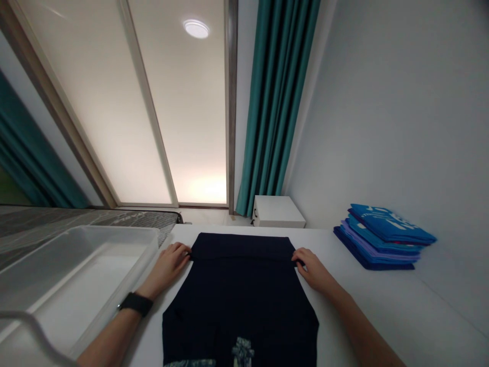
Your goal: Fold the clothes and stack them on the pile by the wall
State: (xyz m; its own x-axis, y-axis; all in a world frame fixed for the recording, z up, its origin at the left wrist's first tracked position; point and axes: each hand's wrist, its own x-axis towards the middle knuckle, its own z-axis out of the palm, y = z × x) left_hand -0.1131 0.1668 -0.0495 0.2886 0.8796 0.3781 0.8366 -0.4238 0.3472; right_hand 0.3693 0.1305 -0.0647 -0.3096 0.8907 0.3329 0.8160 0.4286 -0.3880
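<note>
A dark navy apron (pixel 244 290) lies spread flat on the white table, its upper end turned over in a straight band. Patterned green-and-white trim and a small patterned piece show near the bottom of the view, where the lower part runs out of sight. My left hand (pixel 172 262) pinches the left end of the folded band. At the opposite end, my right hand (pixel 311 267) grips the fold's right corner between thumb and fingers. A black watch is on my left wrist.
On the right of the white table (pixel 336 316) stands a stack of folded blue and purple cloth (pixel 382 239). A clear plastic bin (pixel 130 278) is at the left, with a blurred grey bar in front. Behind are a white cabinet (pixel 278 211) and teal curtain (pixel 278 102).
</note>
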